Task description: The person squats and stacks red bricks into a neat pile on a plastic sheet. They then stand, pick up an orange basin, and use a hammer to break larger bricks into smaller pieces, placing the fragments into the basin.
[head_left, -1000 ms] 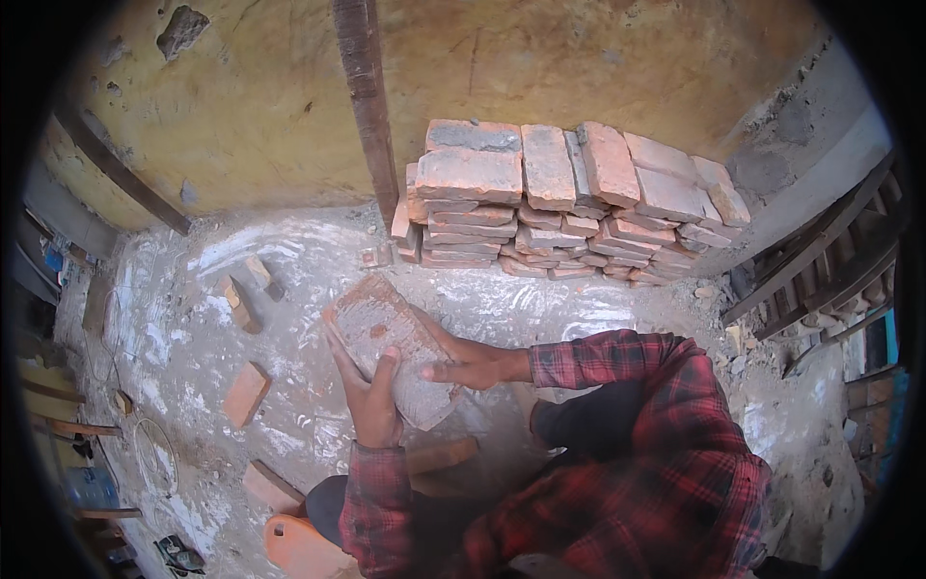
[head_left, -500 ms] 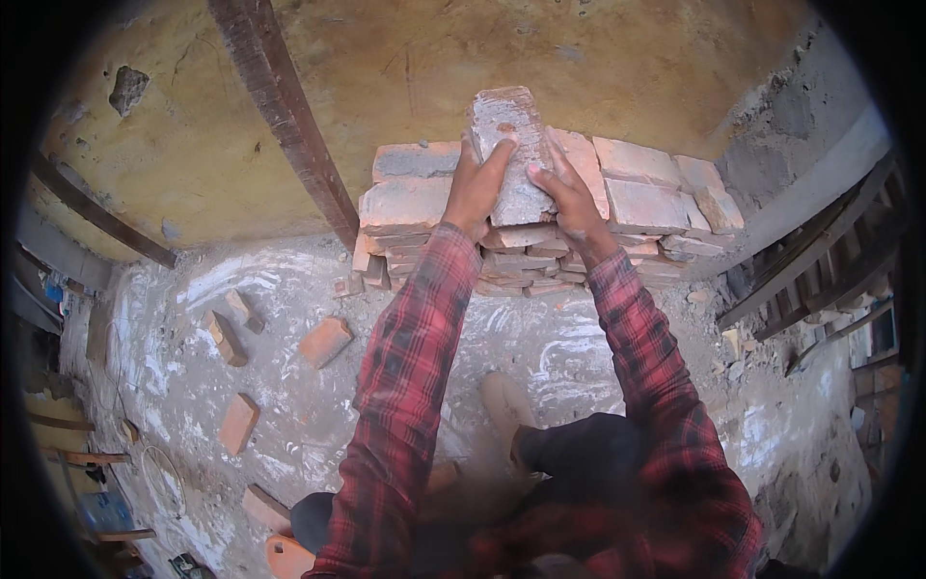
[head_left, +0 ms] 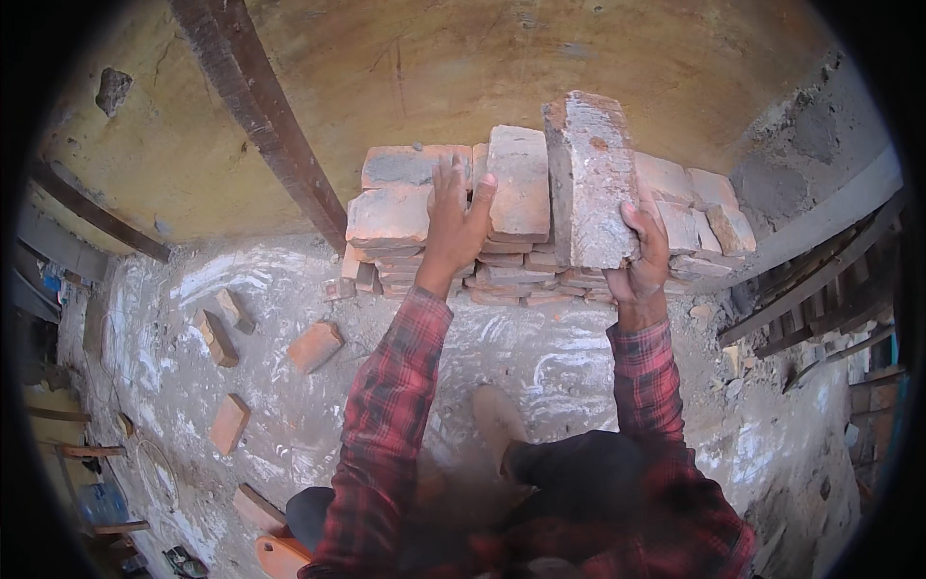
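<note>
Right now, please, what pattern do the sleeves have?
Red and black plaid sleeves, best in the head view.

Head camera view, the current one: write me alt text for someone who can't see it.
A person's right hand grips a whitish-faced brick at a brick stack beside a stained yellowish wall. The left hand, open and empty, is at the stack's left part. Loose bricks lie on the white-streaked floor.
</note>
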{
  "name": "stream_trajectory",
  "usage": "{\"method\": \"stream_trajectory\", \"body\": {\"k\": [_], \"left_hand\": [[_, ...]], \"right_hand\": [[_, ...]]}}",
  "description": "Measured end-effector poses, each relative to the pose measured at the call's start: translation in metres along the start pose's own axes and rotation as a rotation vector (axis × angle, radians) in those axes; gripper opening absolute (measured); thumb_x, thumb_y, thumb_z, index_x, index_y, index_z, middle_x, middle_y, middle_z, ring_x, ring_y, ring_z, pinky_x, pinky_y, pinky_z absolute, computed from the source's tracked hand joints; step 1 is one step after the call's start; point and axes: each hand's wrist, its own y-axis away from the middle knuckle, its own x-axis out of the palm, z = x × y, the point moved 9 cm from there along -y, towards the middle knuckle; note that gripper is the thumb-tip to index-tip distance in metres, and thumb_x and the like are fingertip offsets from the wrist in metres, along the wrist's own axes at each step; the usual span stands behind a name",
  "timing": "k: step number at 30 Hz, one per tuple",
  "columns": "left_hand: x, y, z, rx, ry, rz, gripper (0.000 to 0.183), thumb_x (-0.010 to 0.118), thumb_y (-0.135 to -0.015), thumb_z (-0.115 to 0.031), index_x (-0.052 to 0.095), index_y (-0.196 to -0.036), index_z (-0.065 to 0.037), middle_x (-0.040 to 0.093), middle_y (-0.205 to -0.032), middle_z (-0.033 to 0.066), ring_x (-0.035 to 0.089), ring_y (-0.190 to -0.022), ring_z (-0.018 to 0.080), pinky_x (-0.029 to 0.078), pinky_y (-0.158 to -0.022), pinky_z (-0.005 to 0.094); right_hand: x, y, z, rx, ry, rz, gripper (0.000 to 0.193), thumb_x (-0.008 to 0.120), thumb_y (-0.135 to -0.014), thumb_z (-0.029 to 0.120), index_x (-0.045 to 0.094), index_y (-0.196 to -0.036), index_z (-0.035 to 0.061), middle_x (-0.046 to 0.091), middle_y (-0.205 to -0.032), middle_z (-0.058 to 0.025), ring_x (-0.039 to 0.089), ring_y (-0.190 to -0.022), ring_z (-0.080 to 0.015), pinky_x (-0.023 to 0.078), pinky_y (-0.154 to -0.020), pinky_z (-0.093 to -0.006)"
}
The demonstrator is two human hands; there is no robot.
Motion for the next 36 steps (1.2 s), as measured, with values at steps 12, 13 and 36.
{"method": "stream_trajectory", "body": {"k": [12,13,36], "left_hand": [[-0.041,0.0,0.031,0.025,0.587,-0.034,0.084,0.034,-0.105,-0.053,0.005,-0.158,0.005,0.014,-0.165,0.0261,0.014,-0.153,0.0435,0.014,-0.123,0.0515],[-0.066,0.004,0.037,0.024,0.935,-0.104,0.085,0.031,-0.105,-0.056,0.003,-0.159,0.004,0.011,-0.166,0.0258,0.01,-0.154,0.0435,0.011,-0.122,0.0536],[-0.159,0.039,0.101,0.028,-0.549,-0.027,0.104,0.069,-0.087,-0.056,0.018,-0.159,-0.002,0.021,-0.161,0.0301,0.014,-0.151,0.0476,0.019,-0.122,0.0524]], "right_hand": [[0.055,-0.043,-0.038,0.097,0.297,0.22,0.07,0.059,-0.089,0.005,0.033,-0.153,-0.0064,0.051,-0.145,-0.0207,0.055,-0.129,-0.0246,0.045,-0.107,-0.0343],[0.067,-0.054,-0.051,0.148,0.339,0.269,0.069,0.059,-0.089,0.006,0.034,-0.152,-0.0064,0.051,-0.145,-0.0205,0.055,-0.128,-0.0238,0.045,-0.106,-0.0334],[0.113,-0.133,-0.206,-0.267,2.228,0.77,0.069,0.064,-0.093,0.044,0.041,-0.154,0.0208,0.023,-0.165,-0.0136,0.022,-0.151,-0.0366,0.019,-0.121,-0.055]]}}
